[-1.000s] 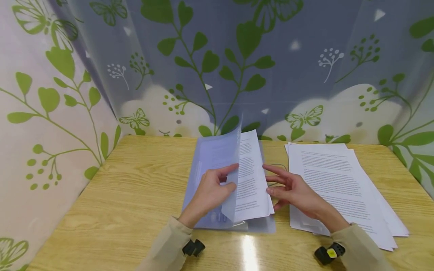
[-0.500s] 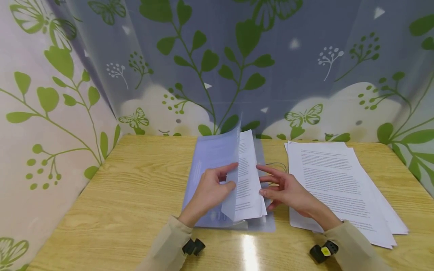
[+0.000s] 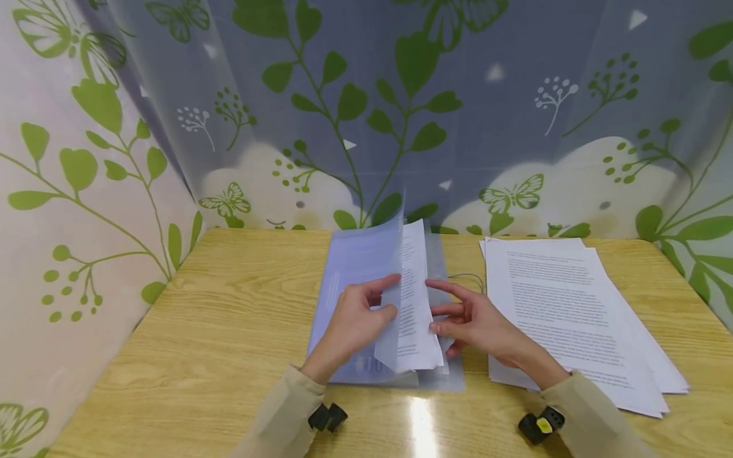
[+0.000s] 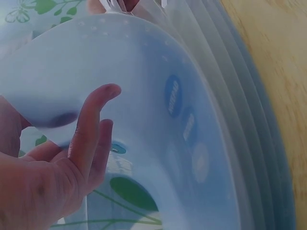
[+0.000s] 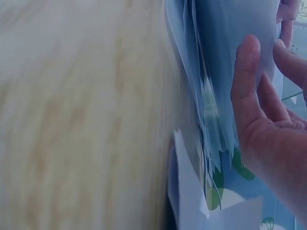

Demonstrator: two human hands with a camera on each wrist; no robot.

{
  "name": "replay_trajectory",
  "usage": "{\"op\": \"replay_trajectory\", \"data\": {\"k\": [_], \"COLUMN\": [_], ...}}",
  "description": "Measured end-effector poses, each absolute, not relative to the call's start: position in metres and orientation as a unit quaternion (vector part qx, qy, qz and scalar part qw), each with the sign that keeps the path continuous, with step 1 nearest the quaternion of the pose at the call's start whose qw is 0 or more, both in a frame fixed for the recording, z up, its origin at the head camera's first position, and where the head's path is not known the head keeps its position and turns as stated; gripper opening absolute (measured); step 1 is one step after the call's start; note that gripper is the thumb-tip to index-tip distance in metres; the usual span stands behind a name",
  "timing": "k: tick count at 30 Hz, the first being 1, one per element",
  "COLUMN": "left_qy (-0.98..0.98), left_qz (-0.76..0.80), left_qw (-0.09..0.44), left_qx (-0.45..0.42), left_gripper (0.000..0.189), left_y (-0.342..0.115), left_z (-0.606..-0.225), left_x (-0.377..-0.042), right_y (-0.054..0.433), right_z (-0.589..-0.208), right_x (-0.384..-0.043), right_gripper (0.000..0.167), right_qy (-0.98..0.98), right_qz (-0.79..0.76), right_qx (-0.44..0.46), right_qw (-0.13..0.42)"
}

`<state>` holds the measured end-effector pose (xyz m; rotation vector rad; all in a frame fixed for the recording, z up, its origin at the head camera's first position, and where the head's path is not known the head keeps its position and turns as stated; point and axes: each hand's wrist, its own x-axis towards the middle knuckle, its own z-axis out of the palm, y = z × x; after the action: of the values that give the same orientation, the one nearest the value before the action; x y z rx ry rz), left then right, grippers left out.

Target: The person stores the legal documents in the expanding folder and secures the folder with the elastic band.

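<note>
we see a clear blue folder (image 3: 343, 318) lying on the wooden table (image 3: 229, 305), squarely before the person, perhaps so both hands can reach it alike. the left hand (image 3: 355, 321) pinches the edge of a lifted flap (image 3: 392, 254), likely so it stands away from the printed sheets (image 3: 413, 299) partly tucked behind it. the right hand (image 3: 466, 315) sets its fingertips against those sheets' outer edge, its fingers fairly straight and not closed round them, which we read as a way to push or square the pages evenly. in the left wrist view we find more leaves (image 4: 225, 86) fanned under the flap. a loose pile of papers (image 3: 555, 299) lies just beside the folder on the right, probably there for easy reach.
</note>
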<state>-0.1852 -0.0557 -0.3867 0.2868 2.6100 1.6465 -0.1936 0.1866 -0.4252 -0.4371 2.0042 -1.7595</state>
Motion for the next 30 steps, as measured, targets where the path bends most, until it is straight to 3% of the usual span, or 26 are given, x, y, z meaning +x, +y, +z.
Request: {"op": "replay_trajectory", "data": {"k": [13, 23, 30], "left_qy": [0.832, 0.826, 0.827], "left_qz": [0.544, 0.553, 0.551], "left_qw": [0.024, 0.026, 0.031], "left_qx": [0.105, 0.108, 0.105], "left_gripper": [0.054, 0.055, 0.057], "left_y": [-0.059, -0.061, -0.062], "left_z": [-0.386, -0.384, -0.382], "left_x": [-0.186, -0.186, -0.186], "right_y": [0.193, 0.196, 0.209], "right_z": [-0.416, -0.406, -0.402], "right_x": [-0.189, -0.182, -0.178], "right_gripper": [0.083, 0.061, 0.045], "right_qy": [0.755, 0.833, 0.843], "right_qz": [-0.598, -0.495, -0.487], "right_qx": [-0.161, -0.234, -0.224], "right_qw": [0.215, 0.085, 0.049]}}
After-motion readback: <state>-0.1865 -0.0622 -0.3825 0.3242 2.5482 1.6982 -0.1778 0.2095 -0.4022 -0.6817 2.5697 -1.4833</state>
